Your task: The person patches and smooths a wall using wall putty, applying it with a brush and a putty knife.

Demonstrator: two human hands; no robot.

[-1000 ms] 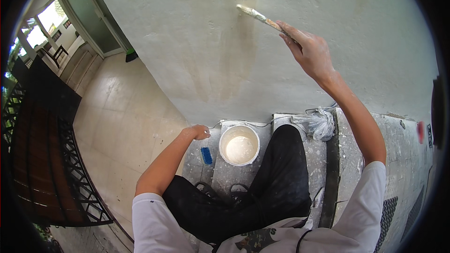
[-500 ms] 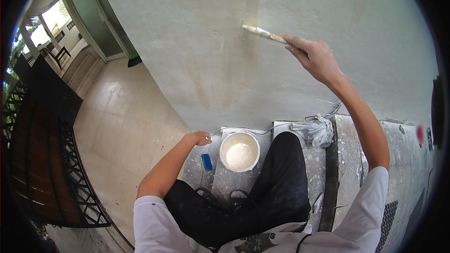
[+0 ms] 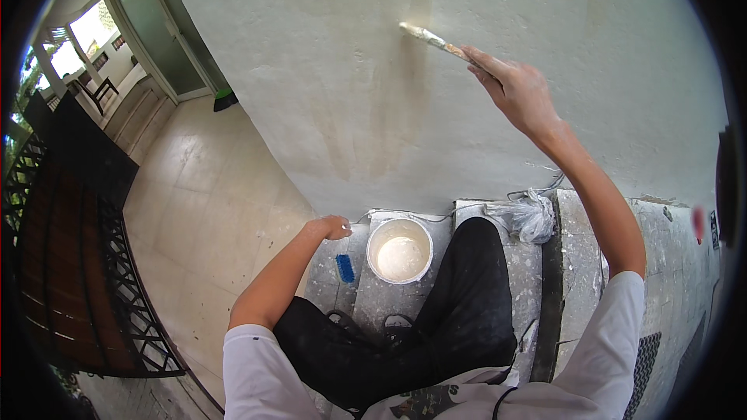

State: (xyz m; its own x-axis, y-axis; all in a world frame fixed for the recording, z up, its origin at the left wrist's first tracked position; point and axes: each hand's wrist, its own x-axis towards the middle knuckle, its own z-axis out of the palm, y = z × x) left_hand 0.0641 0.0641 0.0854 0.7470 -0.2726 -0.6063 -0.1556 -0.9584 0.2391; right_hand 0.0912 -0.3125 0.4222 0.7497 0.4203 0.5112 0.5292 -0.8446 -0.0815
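a broad, pale grey, brown-streaked wall (image 3: 506,0) rises behind a round white bucket (image 3: 401,227); near it the left hand (image 3: 334,227) is curled, its grip unclear; the right hand (image 3: 523,92) grips a slim, white-smeared paintbrush (image 3: 436,40), bristles at the wall.

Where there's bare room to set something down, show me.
Mostly bare: the beige tiled floor between the left forearm and the brown slatted panel. Crowded: around the white bucket, hemmed by the left hand, blue bristled block and right knee.

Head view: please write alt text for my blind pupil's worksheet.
A person's right hand holds a paintbrush at a pale, stained wall. Below, a white bucket holds pale mixture; left of it are the left hand and a blue brush.
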